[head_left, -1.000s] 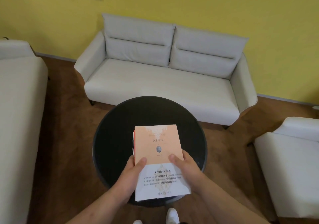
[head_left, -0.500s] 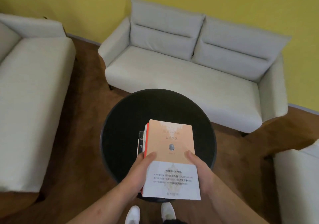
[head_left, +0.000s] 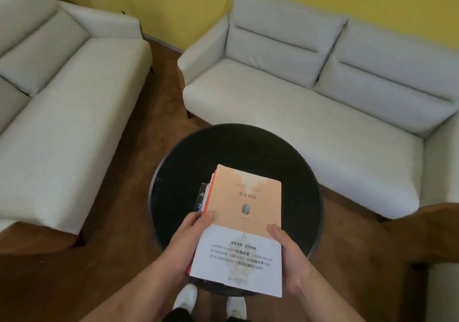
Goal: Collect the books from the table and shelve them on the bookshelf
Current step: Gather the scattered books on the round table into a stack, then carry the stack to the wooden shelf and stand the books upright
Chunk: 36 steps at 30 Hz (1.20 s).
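I hold a stack of books (head_left: pixel 244 212) over the near side of a round black table (head_left: pixel 188 162). The top book has a peach cover with a white band across its lower part. A red edge and a black book show under it on the left. My left hand (head_left: pixel 188 242) grips the stack's left side, thumb on the cover. My right hand (head_left: pixel 289 254) grips the right side, thumb on top. No bookshelf is in view.
A white two-seat sofa (head_left: pixel 310 93) stands behind the table against a yellow wall. Another white sofa (head_left: pixel 57 103) runs along the left. A white seat's edge (head_left: pixel 444 292) shows at the lower right. The floor is brown carpet, and my white shoes (head_left: pixel 186 297) show below.
The view has swung left, bringing the left sofa further in. The stack sits slightly skewed now, with lower books showing at its left edge. Both hands keep their grip.
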Each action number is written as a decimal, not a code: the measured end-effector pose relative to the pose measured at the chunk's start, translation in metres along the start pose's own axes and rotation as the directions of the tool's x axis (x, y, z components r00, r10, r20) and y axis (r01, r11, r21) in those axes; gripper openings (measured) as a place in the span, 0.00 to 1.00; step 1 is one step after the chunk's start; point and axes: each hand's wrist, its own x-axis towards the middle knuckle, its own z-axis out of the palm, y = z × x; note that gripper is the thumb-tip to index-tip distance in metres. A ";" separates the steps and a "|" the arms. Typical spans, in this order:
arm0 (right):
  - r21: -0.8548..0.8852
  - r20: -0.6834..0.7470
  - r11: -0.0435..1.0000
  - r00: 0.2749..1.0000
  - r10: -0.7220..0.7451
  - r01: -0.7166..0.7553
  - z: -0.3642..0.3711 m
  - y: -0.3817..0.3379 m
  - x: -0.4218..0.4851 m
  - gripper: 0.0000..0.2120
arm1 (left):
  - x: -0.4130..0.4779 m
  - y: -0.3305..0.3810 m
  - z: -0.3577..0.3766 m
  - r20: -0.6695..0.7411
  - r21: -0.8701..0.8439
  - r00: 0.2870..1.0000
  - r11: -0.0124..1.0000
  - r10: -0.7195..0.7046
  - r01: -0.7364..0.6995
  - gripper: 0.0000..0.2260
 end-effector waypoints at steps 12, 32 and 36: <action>-0.243 0.007 0.963 0.993 -0.115 0.113 0.017 -0.022 -0.023 0.22 | -0.016 -0.016 0.004 -0.095 -0.079 0.990 0.991 0.102 -0.110 0.19; -0.646 0.390 0.723 0.920 0.040 0.243 0.230 0.093 0.001 0.29 | -0.155 -0.085 -0.169 -0.586 -0.320 0.756 0.773 0.293 -0.548 0.38; -0.718 0.418 0.650 0.901 0.117 0.249 0.284 0.150 0.024 0.31 | -0.199 -0.110 -0.229 -0.666 -0.320 0.714 0.781 0.218 -0.536 0.34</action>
